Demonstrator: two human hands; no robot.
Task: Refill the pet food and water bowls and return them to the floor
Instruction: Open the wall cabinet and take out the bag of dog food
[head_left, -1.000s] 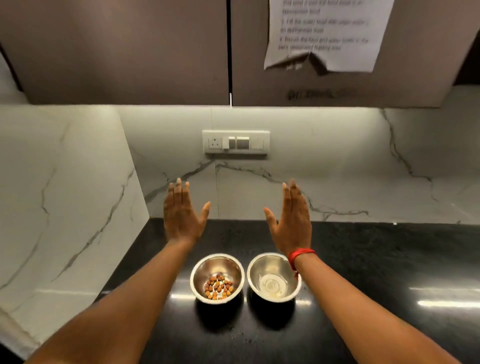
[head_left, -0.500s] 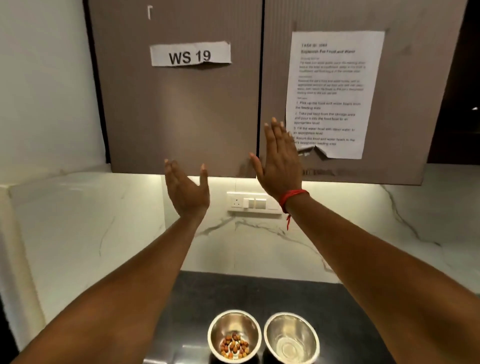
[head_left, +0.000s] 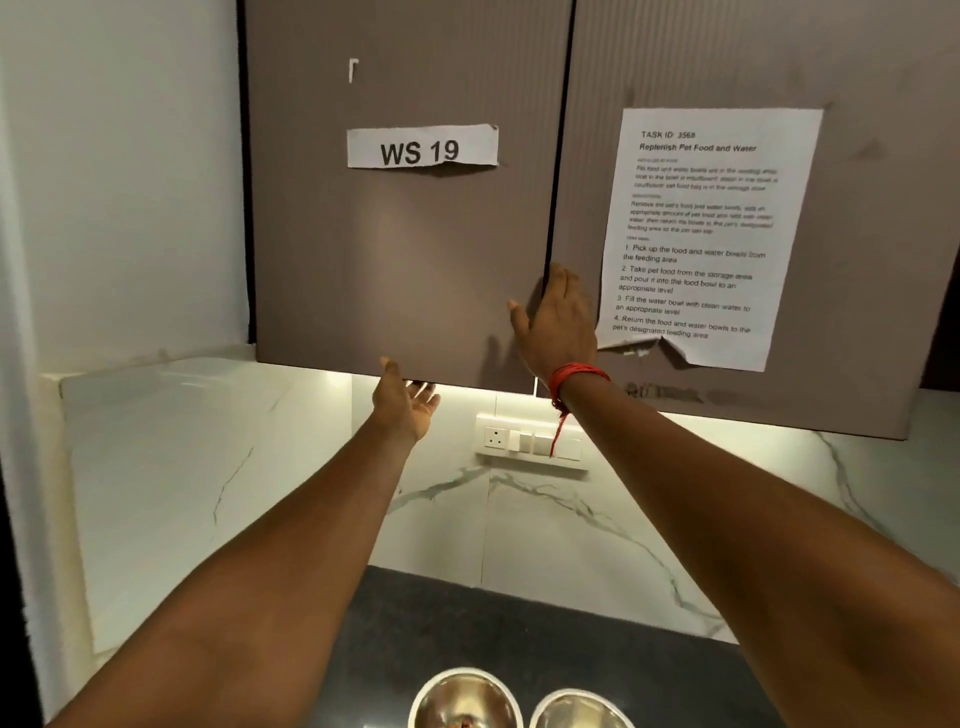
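Two steel bowls stand side by side on the black counter (head_left: 597, 634) at the bottom edge of the view. The left food bowl (head_left: 457, 696) shows a few brown kibbles; the right water bowl (head_left: 574, 712) is cut off by the frame. Both arms reach up to the brown wall cabinet. My left hand (head_left: 408, 402) is palm up at the bottom edge of the left cabinet door (head_left: 405, 249), fingers hooked under it and thumb on its face. My right hand (head_left: 558, 327) lies flat at the seam between the doors, fingertips at the gap.
A "WS 19" label (head_left: 422, 148) is taped to the left door, and a printed task sheet (head_left: 701, 234) to the right door (head_left: 872, 234). A switch and socket plate (head_left: 532, 441) sits on the marble backsplash. A marble side wall (head_left: 171, 493) closes the left.
The view has tilted up from the bowls to the cabinet. Both hands rose from above the bowls; the left now hooks the door's bottom edge, the right touches the door seam.
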